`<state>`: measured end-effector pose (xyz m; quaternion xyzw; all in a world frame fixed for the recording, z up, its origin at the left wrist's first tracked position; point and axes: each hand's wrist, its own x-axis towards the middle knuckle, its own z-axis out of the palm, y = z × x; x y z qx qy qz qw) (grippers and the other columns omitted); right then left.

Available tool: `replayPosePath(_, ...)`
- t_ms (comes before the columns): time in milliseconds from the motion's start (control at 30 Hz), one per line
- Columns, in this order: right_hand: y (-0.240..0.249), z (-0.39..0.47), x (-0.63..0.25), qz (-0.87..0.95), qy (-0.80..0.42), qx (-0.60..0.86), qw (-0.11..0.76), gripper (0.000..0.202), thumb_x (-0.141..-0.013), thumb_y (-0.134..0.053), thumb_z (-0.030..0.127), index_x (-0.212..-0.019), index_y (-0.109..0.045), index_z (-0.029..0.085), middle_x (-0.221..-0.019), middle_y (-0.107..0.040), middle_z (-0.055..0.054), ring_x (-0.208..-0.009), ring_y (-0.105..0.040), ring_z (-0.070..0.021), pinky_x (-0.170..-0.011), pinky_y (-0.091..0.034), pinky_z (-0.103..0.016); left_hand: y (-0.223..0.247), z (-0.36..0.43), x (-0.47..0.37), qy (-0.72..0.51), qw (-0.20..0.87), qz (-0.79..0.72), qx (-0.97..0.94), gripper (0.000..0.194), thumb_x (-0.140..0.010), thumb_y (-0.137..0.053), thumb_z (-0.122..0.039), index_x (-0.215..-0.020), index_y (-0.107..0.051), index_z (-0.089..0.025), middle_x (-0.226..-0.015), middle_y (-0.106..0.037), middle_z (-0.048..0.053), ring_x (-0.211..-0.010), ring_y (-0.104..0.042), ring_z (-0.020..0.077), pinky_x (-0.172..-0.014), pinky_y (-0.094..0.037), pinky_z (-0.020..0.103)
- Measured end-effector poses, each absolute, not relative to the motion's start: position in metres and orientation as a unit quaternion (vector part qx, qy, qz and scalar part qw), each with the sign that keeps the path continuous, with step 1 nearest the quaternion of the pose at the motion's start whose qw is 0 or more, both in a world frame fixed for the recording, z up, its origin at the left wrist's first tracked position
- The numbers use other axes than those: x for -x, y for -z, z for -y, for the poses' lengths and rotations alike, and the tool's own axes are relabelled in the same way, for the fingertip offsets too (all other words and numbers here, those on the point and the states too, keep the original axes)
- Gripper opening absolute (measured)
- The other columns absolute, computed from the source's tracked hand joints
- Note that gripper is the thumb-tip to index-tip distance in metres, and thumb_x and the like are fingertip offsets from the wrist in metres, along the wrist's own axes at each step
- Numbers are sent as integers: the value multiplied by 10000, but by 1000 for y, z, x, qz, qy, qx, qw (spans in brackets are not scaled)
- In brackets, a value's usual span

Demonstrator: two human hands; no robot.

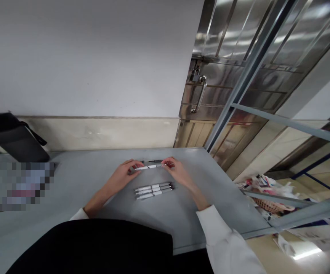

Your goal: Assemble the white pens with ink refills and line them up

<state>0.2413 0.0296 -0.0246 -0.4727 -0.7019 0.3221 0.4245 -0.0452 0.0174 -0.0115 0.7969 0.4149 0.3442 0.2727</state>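
Between my two hands lies a white pen point(151, 166) with a dark clip, level and just above the table. The fingers of my left hand point(127, 172) are closed on its left end. My right hand point(175, 169) pinches its right end. Just beyond it, a thin dark pen-like piece point(152, 161) lies on the grey table, partly hidden behind the right fingers. Nearer to me, several white pens point(154, 190) rest side by side in a small group, their dark ends pointing right.
The grey table point(90, 182) meets a wall at the back. A black case with a strap point(18, 139) stands at the far left, with a blurred-out item point(26, 186) before it. A metal frame post point(225, 118) rises at the right corner; beyond is a basket point(270, 204) with bags.
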Motion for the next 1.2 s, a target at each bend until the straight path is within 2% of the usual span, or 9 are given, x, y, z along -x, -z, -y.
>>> replayPosePath(100, 26, -28, -239, 701, -341, 464, 421, 135, -967, -636, 357, -1000, -682, 234, -979, -721, -59, -912, -668, -222, -880, -543, -387, 9, -15, 43, -340, 264, -404, -807, 228, -982, -611, -301, -1168, -740, -271, -1124, -714, 45, -931, -657, 216, -825, -513, 346)
replayPosePath(233, 28, -23, -234, 737, -333, 449, 380, 151, -931, -717, 289, -1045, -662, 207, -1027, -717, -53, -884, -660, -204, -833, -534, -346, 8, -14, 39, -368, 257, -397, -801, 228, -1012, -611, -373, -1144, -746, -245, -1106, -701, 44, -843, -637, 194, -814, -515, 337)
replayPosePath(333, 28, -19, -233, 787, -257, 450, 335, 82, -999, -648, 236, -1067, -682, 205, -1099, -704, -67, -938, -659, -206, -870, -521, -342, 6, -12, 36, -393, 260, -391, -791, 252, -1020, -619, -422, -1137, -748, -240, -1091, -699, 40, -839, -634, 189, -829, -513, 327)
replayPosePath(433, 27, -17, -232, 821, -166, 454, 303, 143, -1073, -536, 207, -1079, -680, 202, -1131, -712, -91, -1060, -662, -228, -949, -500, -353, 2, -7, 34, -404, 267, -400, -779, 261, -1027, -611, -439, -1137, -741, -242, -1083, -708, 35, -866, -634, 192, -861, -500, 320)
replayPosePath(500, 26, -16, -230, 833, -118, 467, 272, 147, -1077, -527, 184, -1084, -674, 200, -1090, -729, -92, -1052, -671, -239, -918, -499, -346, 0, -4, 33, -398, 279, -410, -771, 269, -1041, -581, -447, -1151, -719, -243, -1036, -715, 22, -875, -636, 192, -863, -486, 309)
replayPosePath(633, 23, -13, -225, 835, -52, 490, 245, 180, -1053, -525, 109, -1062, -680, 200, -1028, -747, -88, -1018, -688, -246, -874, -495, -337, -3, 3, 31, -378, 287, -428, -769, 281, -1084, -482, -457, -1090, -660, -239, -809, -634, -31, -749, -587, 163, -761, -440, 271)
replayPosePath(800, 22, -10, -216, 815, -31, 517, 261, 400, -915, -481, -92, -1074, -691, 208, -1019, -766, -70, -1059, -695, -228, -883, -505, -315, -7, 5, 28, -383, 307, -429, -759, 319, -1090, -461, -464, -910, -579, -229, -723, -565, -49, -686, -536, 145, -710, -400, 261)
replayPosePath(1200, 8, -3, -211, 811, 27, 534, 236, 391, -882, -472, -125, -1015, -661, 190, -1023, -745, -62, -1043, -667, -246, -892, -497, -334, -6, 4, 20, -426, 403, -408, -700, 347, -1042, -526, -484, -809, -507, -227, -634, -531, -60, -589, -485, 137, -635, -388, 269)
